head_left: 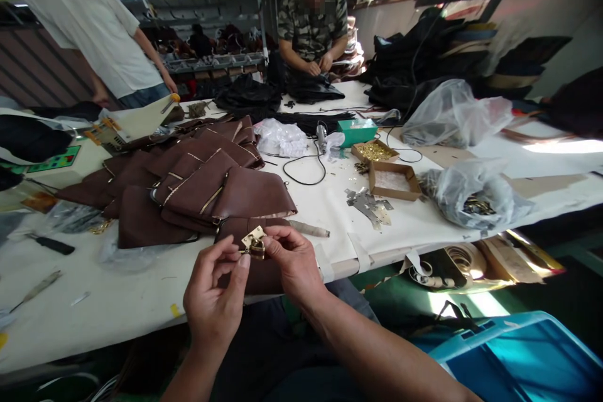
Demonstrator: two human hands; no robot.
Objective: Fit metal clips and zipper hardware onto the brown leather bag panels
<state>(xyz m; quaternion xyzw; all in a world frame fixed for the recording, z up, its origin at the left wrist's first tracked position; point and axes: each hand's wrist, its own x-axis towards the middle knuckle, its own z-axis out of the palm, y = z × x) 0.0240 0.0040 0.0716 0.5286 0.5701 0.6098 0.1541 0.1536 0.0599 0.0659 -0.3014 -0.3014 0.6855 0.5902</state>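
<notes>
Both hands at near table edge, left hand (214,292) & right hand (292,260) pinched shut on one small brass clasp (253,242) btwn fingertips, clasp just over brown leather piece (245,226), pile of brown bags (188,185) far-left, cardboard boxes (393,179) w/ hardware far-right, white table (117,301).

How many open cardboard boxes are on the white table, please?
2. One cardboard box holds gold fittings, beside the teal box; the other cardboard box sits just in front of it. Bags may hide more.
</notes>
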